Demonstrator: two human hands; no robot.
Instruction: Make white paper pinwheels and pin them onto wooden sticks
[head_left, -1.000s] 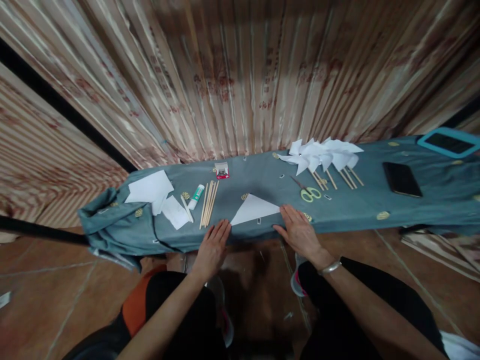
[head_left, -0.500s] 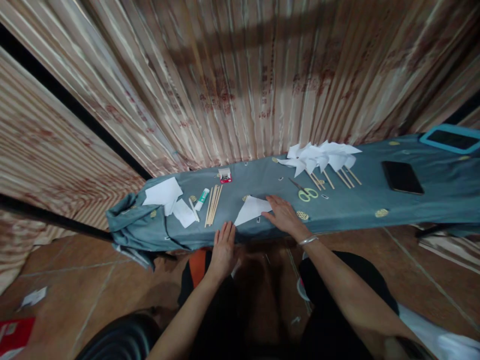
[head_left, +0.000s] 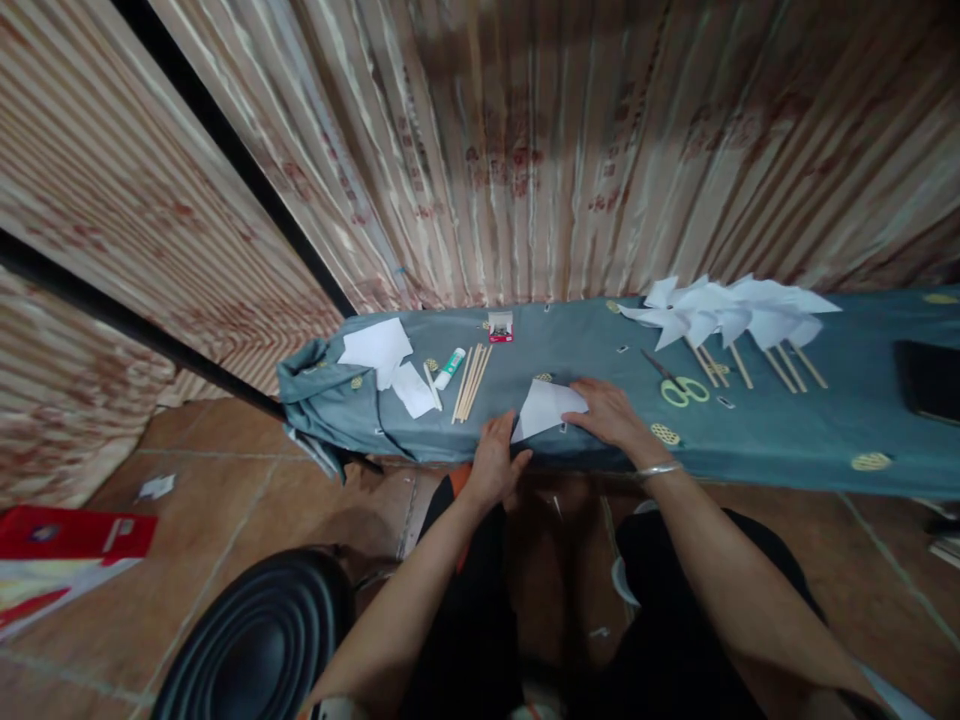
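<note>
A folded white piece of paper [head_left: 546, 408] lies near the front edge of the cloth-covered table, between my two hands. My right hand [head_left: 606, 412] holds its right end, the thumb on the near side and the fingers on the far side. At the paper's left corner rests my left hand [head_left: 495, 462], fingers stretched forward and thumb apart. To the left are several wooden sticks [head_left: 472, 384], a glue stick [head_left: 450, 369] and a small red-and-white box [head_left: 501, 327]. Scissors with pale green handles [head_left: 682, 390] lie to the right.
Several paper pinwheels on sticks [head_left: 739, 315] lie at the back right. A dark flat device [head_left: 928, 378] is at the right edge. White paper sheets [head_left: 376, 350] lie on the left. A black stool [head_left: 259, 640] stands below, and a curtain [head_left: 525, 150] hangs behind.
The view has swung left, so the table items appear farther right. My right hand has closed on the paper's end. My left thumb now stands out from the fingers.
</note>
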